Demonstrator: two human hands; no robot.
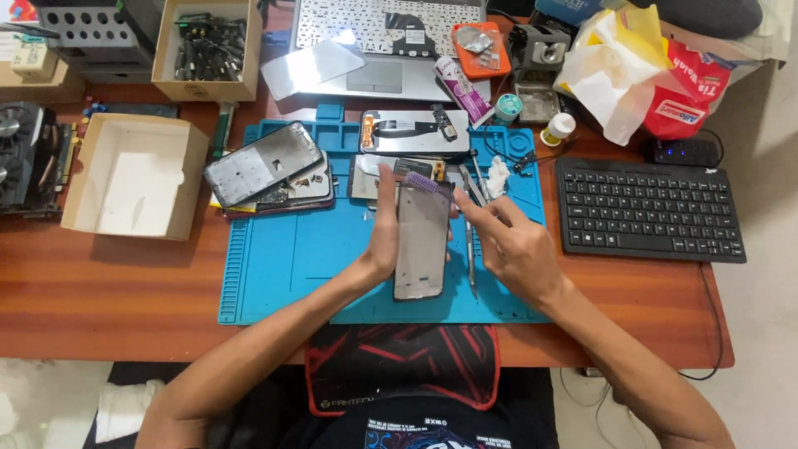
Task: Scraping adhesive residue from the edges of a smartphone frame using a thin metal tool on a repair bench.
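Note:
My left hand (384, 233) holds a phone frame panel (421, 241) upright by its left edge above the blue work mat (283, 258). My right hand (511, 245) pinches a small purple brush-like tool (424, 183) at the panel's top edge. Several other phone panels and parts lie on the mat: a stack of screens (266, 166) at the left and a phone back with a flex cable (411, 131) at the rear. Metal tweezers (471, 258) lie on the mat just right of the held panel.
A black keyboard (648, 212) sits right of the mat. An open white cardboard box (133, 175) is at the left, a box of dark tools (208, 50) behind it. A dismantled laptop (374, 41), a glue tube (462, 87), plastic bags (640, 75) and a graphics card (25, 158) crowd the desk's edges.

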